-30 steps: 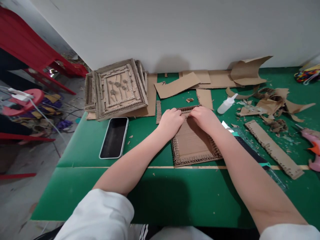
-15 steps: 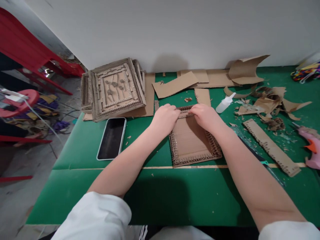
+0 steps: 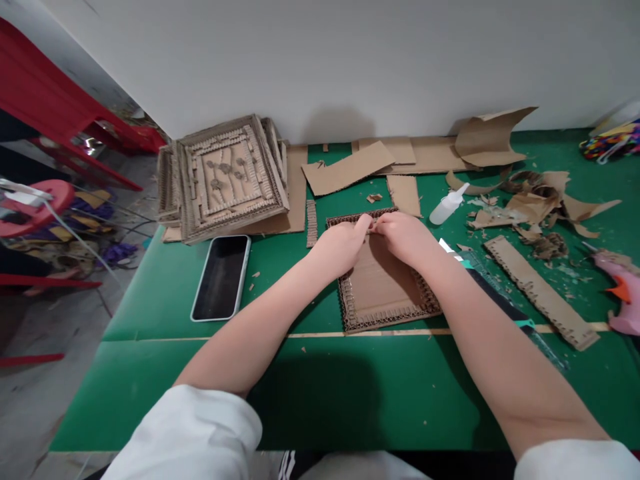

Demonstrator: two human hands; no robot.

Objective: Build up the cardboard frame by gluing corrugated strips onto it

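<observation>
A shallow square cardboard tray (image 3: pixel 387 283) with raised corrugated edges lies flat in front of me on the green table. At its far edge my left hand (image 3: pixel 345 245) and my right hand (image 3: pixel 400 230) meet, both closed with the fingertips pinched close together. Between them is a thin corrugated cardboard strip, mostly hidden by the fingers. My right forearm passes over the tray's right edge. Just right of that forearm lies a utility knife (image 3: pixel 493 293) with its blade out. A small white glue bottle (image 3: pixel 449 205) lies beyond my right hand.
Decorated cardboard panels (image 3: pixel 230 177) are stacked at the back left, near a phone (image 3: pixel 221 277). Cardboard pieces (image 3: pixel 350 170) run along the wall. Torn scraps (image 3: pixel 537 200), a long cardboard strip (image 3: pixel 543 293) and a pink glue gun (image 3: pixel 627 293) occupy the right side.
My hands have drawn together from the tray's far corners to the middle of its far edge. More of that edge and the knife's blade now show.
</observation>
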